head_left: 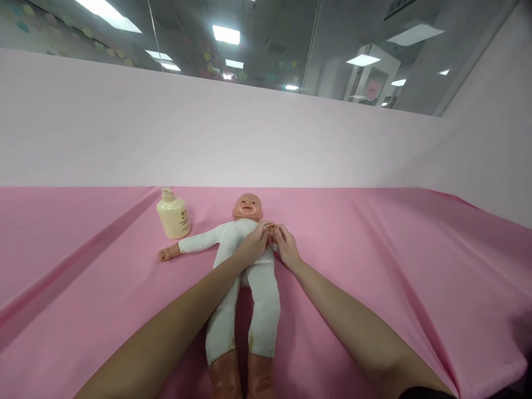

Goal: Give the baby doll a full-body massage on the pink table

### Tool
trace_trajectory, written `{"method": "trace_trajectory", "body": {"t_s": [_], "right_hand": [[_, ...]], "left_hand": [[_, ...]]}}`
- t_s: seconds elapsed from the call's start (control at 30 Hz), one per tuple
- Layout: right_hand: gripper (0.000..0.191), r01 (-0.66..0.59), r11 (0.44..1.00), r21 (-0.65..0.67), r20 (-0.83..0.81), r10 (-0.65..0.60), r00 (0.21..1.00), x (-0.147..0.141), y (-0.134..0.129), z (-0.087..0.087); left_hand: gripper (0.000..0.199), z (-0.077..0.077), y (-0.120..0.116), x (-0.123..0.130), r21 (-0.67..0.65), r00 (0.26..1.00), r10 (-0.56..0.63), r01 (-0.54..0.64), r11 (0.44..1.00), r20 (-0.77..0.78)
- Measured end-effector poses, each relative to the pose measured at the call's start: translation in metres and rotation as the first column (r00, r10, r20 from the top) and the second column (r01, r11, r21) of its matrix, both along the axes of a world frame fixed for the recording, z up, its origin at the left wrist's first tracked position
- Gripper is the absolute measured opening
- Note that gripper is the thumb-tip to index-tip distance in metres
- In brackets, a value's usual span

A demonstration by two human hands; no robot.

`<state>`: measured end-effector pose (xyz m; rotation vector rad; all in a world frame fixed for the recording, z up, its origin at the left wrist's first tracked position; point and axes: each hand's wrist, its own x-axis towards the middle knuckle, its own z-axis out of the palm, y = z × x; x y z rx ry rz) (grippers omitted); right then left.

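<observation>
A baby doll with a white cloth body lies on its back, its head toward the wall and its feet toward me. My left hand reaches across the doll's torso, fingers closed on one side of the doll's hand. From the other side, my right hand grips the same small hand between thumb and fingers. The doll's other arm stretches out to the left on the cloth. My fingertips partly hide the doll's held hand.
A pale yellow pump bottle stands upright left of the doll's head. Pink cloth with several folds covers the surface. Behind it rises a white wall, with glass panes above.
</observation>
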<state>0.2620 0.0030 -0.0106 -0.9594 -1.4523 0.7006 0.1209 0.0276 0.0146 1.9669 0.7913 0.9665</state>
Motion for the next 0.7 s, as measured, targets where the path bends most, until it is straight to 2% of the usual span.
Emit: {"method": "trace_trajectory", "body": {"t_s": [0.17,0.33,0.43,0.7], "right_hand": [[0.030,0.076,0.996,0.050,0.038,-0.078,0.996,0.0018,0.0006,-0.0006],[0.028,0.145,0.976,0.164,0.153,-0.170,0.973,-0.0013,-0.0042,0.0023],[0.028,0.164,0.965,0.203,0.213,-0.207,0.955,-0.0029,-0.0053,0.0032],[0.021,0.160,0.978,0.133,0.213,-0.186,0.959,-0.0011,-0.0016,0.0017]], "left_hand": [[0.031,0.0033,-0.0053,0.0000,0.043,0.997,-0.026,0.029,0.999,-0.073],[0.045,0.0038,-0.0079,-0.0017,0.050,0.992,0.004,0.002,0.999,-0.127],[0.044,0.0017,-0.0063,-0.0019,0.054,0.989,0.013,-0.005,0.999,-0.149],[0.047,-0.0041,-0.0022,0.0000,0.105,0.988,0.033,-0.016,0.994,-0.154]]}}
